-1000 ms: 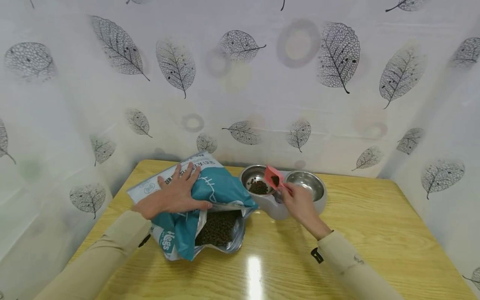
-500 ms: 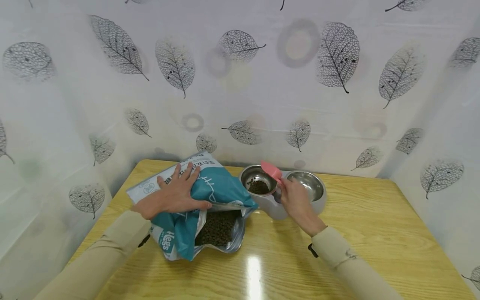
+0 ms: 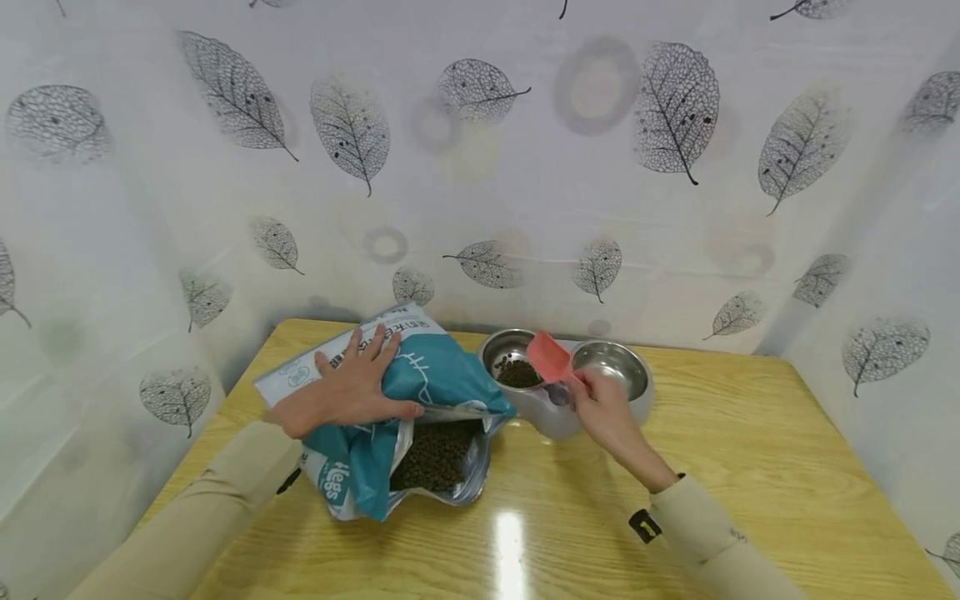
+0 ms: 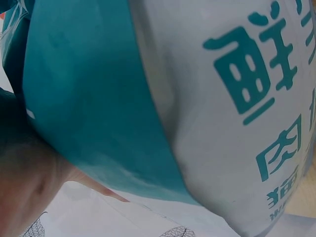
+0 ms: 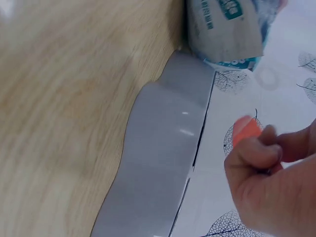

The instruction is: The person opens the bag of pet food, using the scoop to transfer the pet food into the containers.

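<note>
My right hand (image 3: 611, 418) pinches the handle of a pink scoop (image 3: 549, 357). The scoop's pan hangs over the inner edge of the left steel bowl (image 3: 487, 357), and no kibble shows in it. Brown kibble (image 3: 517, 372) lies in a small heap in that bowl. To the left, my left hand (image 3: 358, 390) rests with fingers spread on a teal and white pet food bag (image 3: 450, 367). The bag lies on its side, its mouth facing me, and more kibble (image 3: 435, 458) shows inside. In the left wrist view the bag's printed side (image 4: 173, 98) fills most of the picture.
A second steel bowl (image 3: 621, 367) sits at the right of the same grey double-bowl stand (image 3: 555, 421). Both stand near the back edge of the wooden table (image 3: 720, 433). A leaf-print curtain (image 3: 525, 192) hangs behind and at both sides.
The scoop, with kibble in its pan a second ago, tipped over the left bowl, then turned back upright and shifted slightly right, its pan bare. My left hand and the bag stayed put.
</note>
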{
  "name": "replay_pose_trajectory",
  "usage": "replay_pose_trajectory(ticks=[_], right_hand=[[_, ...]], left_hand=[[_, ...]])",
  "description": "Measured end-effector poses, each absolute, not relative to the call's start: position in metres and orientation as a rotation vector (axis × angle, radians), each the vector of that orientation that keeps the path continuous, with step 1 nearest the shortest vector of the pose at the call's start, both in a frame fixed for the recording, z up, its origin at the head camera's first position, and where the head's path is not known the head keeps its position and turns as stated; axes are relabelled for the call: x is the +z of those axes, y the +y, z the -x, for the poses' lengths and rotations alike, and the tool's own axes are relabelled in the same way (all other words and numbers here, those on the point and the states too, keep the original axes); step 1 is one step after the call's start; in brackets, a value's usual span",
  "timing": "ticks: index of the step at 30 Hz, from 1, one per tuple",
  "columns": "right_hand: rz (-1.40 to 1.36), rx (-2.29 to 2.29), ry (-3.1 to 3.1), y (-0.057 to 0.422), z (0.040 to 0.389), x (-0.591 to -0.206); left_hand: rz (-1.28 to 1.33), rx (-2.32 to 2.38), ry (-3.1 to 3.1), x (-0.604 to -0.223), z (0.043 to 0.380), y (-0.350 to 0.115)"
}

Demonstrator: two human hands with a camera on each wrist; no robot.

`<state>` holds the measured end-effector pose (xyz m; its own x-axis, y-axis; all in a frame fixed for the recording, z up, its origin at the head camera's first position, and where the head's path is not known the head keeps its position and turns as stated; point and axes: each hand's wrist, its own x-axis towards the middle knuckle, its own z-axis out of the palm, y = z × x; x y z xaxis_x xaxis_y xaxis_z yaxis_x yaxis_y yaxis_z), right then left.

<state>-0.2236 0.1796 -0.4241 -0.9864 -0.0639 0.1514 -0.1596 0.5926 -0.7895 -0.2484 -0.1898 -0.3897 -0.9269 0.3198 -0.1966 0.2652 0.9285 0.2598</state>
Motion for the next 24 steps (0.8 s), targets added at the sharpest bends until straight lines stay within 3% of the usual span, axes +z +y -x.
replay_pose_trajectory(ticks=[6,10,24], right_hand=[[-0.363,2.019,-2.629,0.195,0.198,-0.415],[-0.599,2.208,-2.610,0.202,0.182,-0.412],[-0.831,2.100,-2.928,0.167,0.155,-0.432]], left_hand=[[-0.434,0.332,2.850,-0.389,0.248,-0.190],[-0.429,0.325,2.847,-0.388,0.248,-0.190],[-0.421,0.331,2.859,-0.389,0.248,-0.189]])
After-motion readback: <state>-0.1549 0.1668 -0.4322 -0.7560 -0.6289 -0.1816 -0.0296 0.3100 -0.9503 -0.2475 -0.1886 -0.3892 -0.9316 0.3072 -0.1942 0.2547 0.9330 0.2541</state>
